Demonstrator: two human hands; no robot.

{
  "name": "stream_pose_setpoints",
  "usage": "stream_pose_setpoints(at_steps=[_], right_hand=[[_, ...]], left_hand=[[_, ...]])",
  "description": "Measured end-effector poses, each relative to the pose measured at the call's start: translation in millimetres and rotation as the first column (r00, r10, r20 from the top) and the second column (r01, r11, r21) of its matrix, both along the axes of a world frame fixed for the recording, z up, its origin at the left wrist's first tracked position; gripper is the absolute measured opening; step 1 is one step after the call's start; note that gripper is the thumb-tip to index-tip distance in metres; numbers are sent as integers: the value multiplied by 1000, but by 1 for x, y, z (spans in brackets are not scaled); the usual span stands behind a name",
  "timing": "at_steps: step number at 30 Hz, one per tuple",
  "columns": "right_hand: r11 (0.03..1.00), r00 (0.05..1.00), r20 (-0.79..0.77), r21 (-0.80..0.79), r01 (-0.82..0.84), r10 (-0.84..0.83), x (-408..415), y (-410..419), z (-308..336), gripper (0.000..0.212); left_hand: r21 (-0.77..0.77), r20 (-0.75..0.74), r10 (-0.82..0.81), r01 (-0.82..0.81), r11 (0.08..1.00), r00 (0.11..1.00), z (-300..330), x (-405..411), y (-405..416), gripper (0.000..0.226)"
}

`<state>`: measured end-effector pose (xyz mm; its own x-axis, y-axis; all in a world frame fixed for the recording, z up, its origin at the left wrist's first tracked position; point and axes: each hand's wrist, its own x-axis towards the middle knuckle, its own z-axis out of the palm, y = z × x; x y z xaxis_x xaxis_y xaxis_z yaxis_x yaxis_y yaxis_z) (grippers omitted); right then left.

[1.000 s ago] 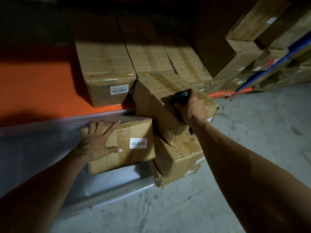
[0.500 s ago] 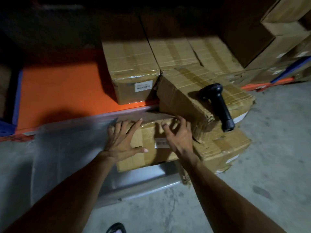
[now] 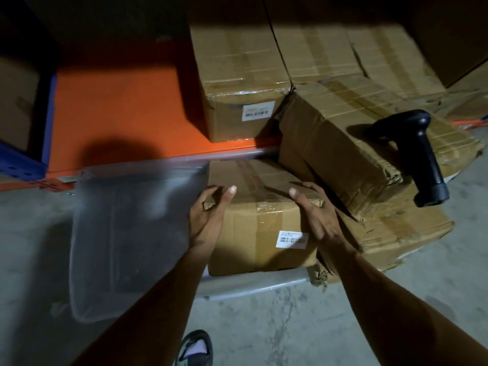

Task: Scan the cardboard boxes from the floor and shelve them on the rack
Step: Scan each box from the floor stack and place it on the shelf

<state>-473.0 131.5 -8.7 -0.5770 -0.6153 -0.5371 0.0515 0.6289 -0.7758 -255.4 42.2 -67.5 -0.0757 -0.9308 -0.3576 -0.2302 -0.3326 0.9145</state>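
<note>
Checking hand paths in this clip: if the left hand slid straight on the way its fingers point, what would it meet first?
The left hand grips the box at its left edge, fingers pointing toward the rack. Straight on, it would probably meet the orange shelf edge first, though depth is hard to judge.

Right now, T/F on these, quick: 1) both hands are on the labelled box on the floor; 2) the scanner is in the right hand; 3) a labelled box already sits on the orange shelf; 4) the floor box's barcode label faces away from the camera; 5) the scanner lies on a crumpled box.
1) True: the left hand and the right hand grip the two sides of the floor box.
2) False: the scanner is in neither hand.
3) True: the shelved box on the orange shelf shows a label.
4) False: the barcode label faces the camera.
5) True: it rests on the crumpled box.
</note>
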Motion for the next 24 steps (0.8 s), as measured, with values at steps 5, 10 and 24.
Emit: stream_pose_setpoints(at_steps=[5,10,24], right_hand=[[997,997,-26,-28,66,-66,17,10,-8,29],[993,991,-65,-47,111,-114,38,33,19,39],[886,976,-140,-457,84,-165,77,100,345,44]], left_hand=[[-40,-59,-23,21,999,998,-2,11,5,18],[-125,-56,-91,83,989,994,33,36,20,35],[-403,-10,-167,149,903,986,403,72,78,50]])
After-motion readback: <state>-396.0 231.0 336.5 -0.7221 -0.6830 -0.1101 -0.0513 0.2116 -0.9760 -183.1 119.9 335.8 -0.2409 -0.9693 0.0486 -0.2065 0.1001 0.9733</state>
